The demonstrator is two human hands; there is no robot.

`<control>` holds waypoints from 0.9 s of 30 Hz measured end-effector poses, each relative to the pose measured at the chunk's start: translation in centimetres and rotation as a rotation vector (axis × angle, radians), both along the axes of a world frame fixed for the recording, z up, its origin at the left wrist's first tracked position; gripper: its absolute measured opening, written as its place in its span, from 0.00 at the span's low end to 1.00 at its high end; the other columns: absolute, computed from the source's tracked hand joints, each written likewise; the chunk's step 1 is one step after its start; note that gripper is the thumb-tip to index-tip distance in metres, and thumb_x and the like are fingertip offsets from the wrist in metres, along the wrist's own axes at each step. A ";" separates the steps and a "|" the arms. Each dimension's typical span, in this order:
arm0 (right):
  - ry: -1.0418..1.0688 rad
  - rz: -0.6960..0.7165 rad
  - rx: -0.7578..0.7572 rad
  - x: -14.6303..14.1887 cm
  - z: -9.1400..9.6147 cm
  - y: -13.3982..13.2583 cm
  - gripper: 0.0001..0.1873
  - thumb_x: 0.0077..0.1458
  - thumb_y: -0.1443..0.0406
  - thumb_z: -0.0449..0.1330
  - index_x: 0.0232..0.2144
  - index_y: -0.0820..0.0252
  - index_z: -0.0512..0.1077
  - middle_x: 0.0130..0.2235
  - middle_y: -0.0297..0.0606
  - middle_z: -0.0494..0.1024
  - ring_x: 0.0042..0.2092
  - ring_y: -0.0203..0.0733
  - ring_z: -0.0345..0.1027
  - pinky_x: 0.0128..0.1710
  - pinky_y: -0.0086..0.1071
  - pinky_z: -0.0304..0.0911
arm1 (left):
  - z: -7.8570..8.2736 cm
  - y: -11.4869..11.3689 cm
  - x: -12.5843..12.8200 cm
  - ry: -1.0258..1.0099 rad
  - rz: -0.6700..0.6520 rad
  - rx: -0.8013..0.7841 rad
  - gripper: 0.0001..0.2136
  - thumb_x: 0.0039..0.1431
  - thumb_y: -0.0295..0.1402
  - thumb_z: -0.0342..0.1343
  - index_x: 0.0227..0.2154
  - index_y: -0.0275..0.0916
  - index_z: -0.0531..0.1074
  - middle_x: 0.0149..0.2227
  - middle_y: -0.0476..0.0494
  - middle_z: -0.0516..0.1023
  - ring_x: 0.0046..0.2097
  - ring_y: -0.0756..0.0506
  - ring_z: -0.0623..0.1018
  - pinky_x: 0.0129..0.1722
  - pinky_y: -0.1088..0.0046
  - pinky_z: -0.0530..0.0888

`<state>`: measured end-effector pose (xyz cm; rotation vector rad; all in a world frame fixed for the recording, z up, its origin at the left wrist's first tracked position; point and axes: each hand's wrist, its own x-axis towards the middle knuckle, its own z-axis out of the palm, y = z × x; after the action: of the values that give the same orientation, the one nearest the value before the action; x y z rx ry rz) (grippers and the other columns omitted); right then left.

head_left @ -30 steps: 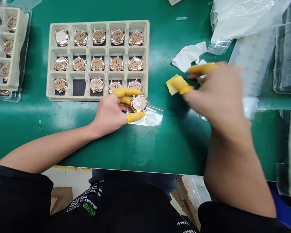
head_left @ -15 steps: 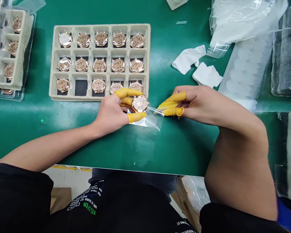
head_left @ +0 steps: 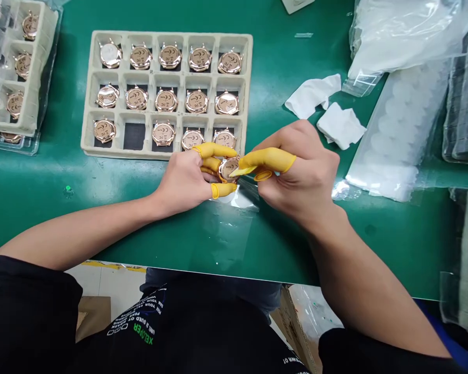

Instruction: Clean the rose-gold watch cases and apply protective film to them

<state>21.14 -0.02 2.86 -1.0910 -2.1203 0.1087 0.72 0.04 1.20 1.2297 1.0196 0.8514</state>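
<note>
My left hand pinches a rose-gold watch case between fingers in yellow finger cots, back side up, just in front of the tray. My right hand, also with yellow cots, is closed against the case; its fingertips pinch a small yellow tab with clear film at the case's right edge. A piece of clear film lies on the green mat under both hands. The beige tray behind them holds several watch cases in compartments, with one cell in the front row showing only black foam.
A second tray with watch cases stands at the far left. Two white cloth pieces lie right of the main tray. Plastic bags and stacked clear trays fill the right side. The mat's near edge runs in front of me.
My right hand came back from the right side, took hold of the film's yellow tab, then moved left and closed in on the watch case. My left hand kept hold of the case.
</note>
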 end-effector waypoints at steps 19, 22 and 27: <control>0.049 -0.180 0.120 -1.8 -2.0 -0.5 0.16 0.55 0.79 0.55 0.34 0.54 0.75 0.32 0.37 0.77 0.35 0.43 0.69 0.36 0.41 0.64 | 0.3 0.0 -0.2 0.051 -0.046 -0.010 0.25 0.45 0.24 0.72 0.50 0.37 0.81 0.37 0.46 0.86 0.37 0.46 0.87 0.41 0.71 0.86; 0.121 -0.139 -0.048 -1.0 -1.6 -0.4 0.13 0.59 0.73 0.57 0.37 0.51 0.79 0.34 0.39 0.77 0.36 0.48 0.71 0.38 0.45 0.67 | 0.2 0.1 -0.2 0.043 -0.043 0.007 0.27 0.43 0.25 0.74 0.50 0.37 0.81 0.38 0.46 0.86 0.38 0.47 0.86 0.42 0.71 0.86; 0.369 0.074 0.122 0.6 -1.2 0.5 0.15 0.62 0.71 0.58 0.40 0.44 0.81 0.33 0.37 0.79 0.33 0.47 0.71 0.31 0.43 0.64 | 0.1 0.2 -0.1 0.027 -0.027 -0.005 0.27 0.43 0.27 0.75 0.50 0.37 0.81 0.39 0.46 0.87 0.38 0.48 0.86 0.41 0.72 0.86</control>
<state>21.72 0.44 1.70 -0.8485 -1.8099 0.1976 0.60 0.20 1.33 1.2512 1.0238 0.8128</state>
